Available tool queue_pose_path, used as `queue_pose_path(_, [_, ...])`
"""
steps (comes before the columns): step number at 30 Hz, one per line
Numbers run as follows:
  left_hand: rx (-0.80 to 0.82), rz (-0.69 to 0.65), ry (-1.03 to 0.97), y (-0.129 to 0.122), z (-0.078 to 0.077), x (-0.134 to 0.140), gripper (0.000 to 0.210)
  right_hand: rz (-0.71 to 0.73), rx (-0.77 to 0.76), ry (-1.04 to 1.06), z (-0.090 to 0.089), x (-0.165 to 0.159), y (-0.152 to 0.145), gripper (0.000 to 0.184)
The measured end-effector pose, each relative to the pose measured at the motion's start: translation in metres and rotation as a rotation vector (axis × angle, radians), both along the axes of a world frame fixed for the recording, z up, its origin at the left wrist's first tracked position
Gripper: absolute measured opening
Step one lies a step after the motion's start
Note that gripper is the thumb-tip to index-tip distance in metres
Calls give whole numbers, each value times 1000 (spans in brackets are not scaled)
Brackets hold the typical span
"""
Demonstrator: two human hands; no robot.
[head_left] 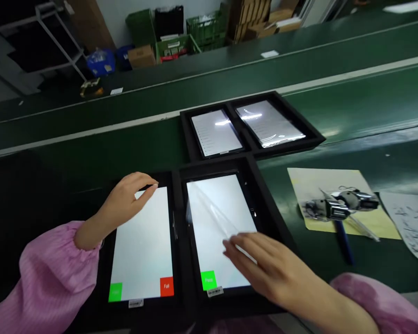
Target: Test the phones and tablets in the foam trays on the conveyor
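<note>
The right hand (263, 260) is seemingly grasping a clear film (214, 208), partly raised but not yet off the right tablet (218, 255) in the black tray (270, 208), while the left hand (123, 200) is hovering, almost pinching, above the left tablet (144, 246), holding what I cannot tell.

The left hand (123, 199) was over the top of the left tablet (144, 246), its finger and thumb close together. The right hand (266, 264) pinched a clear sheet (214, 211) over the right tablet (230, 197). Both lay in a black tray (185, 260) on the green worktop (142, 139). Another tray (294, 116) behind held two more tablets (216, 134).
</note>
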State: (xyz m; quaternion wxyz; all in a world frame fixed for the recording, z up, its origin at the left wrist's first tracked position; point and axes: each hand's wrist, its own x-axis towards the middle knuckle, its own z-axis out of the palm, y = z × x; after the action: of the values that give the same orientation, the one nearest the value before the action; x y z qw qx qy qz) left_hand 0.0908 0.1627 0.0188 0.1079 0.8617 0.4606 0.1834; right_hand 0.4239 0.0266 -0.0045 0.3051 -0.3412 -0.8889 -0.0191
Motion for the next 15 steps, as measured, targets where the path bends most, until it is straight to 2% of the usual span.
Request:
queue_pose_path(2, [-61, 155, 147, 18, -6, -7, 40, 102, -19, -17, -3, 9, -22, 27])
queue_pose_path(4, [-82, 164, 204, 24, -14, -8, 46, 149, -38, -17, -9, 21, -43, 37])
queue_pose_path(7, [-67, 122, 219, 14, -23, -10, 47, 112, 1, 67, -24, 34, -67, 47])
queue_pose_path(10, [48, 62, 254, -14, -18, -26, 42, 63, 6, 128, -35, 41, -79, 51])
queue_pose_path(12, [109, -88, 283, -42, -9, -46, 35, 68, 13, 109, -36, 45, -82, 51])
queue_pose_path(15, [93, -321, 320, -94, 3, -75, 23, 96, 41, 85, -30, 49, -83, 36])
